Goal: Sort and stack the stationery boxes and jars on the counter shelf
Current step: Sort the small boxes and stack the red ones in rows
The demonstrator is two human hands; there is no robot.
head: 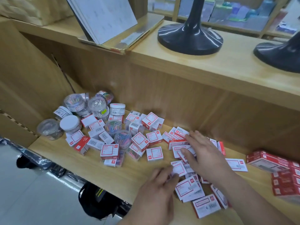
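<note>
Several small red-and-white stationery boxes (155,153) lie scattered on the wooden counter shelf (90,159). Clear jars of paper clips (74,102) and a white-lidded jar (70,123) cluster at the shelf's left back. My right hand (204,153) lies flat with straight fingers on a heap of boxes in the middle right. My left hand (159,184) is just below it, its fingers pinching one white box (178,169) at its left edge. More boxes (206,205) lie below my wrists.
A stack of red cartons (282,172) stands at the shelf's right end. On the counter top above are two black round stands (190,36) and a tilted pile of white sheets (103,17). Dark bags (97,200) sit on the floor at the shelf's front edge.
</note>
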